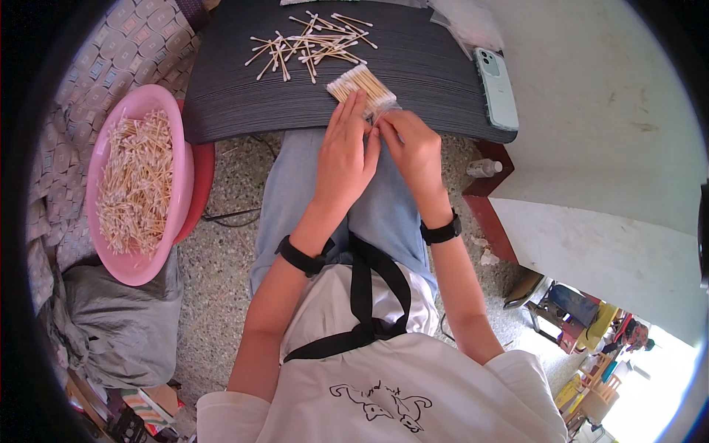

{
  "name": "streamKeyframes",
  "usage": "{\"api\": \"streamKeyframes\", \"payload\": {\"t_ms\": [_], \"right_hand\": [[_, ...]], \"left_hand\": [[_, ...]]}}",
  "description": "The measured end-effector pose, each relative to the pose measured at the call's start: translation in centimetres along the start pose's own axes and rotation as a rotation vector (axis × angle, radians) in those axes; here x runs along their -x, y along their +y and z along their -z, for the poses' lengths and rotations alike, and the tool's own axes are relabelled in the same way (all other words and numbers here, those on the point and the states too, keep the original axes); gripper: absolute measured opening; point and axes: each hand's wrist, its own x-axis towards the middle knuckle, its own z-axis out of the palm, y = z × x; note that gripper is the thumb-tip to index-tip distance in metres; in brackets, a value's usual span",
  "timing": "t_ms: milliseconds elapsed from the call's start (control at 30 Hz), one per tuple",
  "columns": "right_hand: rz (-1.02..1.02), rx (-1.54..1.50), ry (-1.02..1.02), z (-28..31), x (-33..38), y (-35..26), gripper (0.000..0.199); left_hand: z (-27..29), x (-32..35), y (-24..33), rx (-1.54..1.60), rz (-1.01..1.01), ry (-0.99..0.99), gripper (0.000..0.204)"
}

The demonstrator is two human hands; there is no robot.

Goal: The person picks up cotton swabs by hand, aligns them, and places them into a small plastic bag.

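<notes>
A dark ribbed tabletop point(244, 107), in the head view, bears scattered cotton swabs point(316, 50) and, near its front edge, a clear packet of swabs point(363, 83). The left hand point(346, 151) lays extended fingers on the packet; the right hand point(415, 142) pinches its film end point(382, 112). Light pressure and taut film should keep the swabs aligned.

Small black lettering point(378, 386) on the white shirt point(473, 380) cannot be made out.

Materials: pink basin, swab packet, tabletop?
Pink basin: probably plastic, smooth and faintly shiny; evenly coloured, seamless curve. Swab packet: looks like thin clear plastic film; its contents show through. Tabletop: dark, low-sheen, fine-lined; wood or laminate, can't tell which.
</notes>
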Motion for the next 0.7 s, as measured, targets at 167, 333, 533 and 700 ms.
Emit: {"api": "streamKeyframes", "payload": {"t_ms": [167, 333, 533, 700], "right_hand": [[-0.355, -0.259, 0.023, -0.14, -0.23, -0.57, 0.010], [-0.507, -0.417, 0.045, -0.07, 0.05, -0.29, 0.010], [-0.452, -0.345, 0.050, -0.48, -0.41, -0.71, 0.009], [-0.480, -0.358, 0.065, -0.35, -0.51, -0.99, 0.014]], "left_hand": [[0.12, 0.02, 0.05, 0.003, 0.006, -0.013, 0.045], [0.14, -0.10, 0.06, -0.028, -0.043, 0.021, 0.044], [0.17, -0.11, -0.23, -0.020, -0.059, 0.026, 0.041], [0.20, -0.24, -0.29, -0.014, -0.062, 0.038, 0.037]]}}
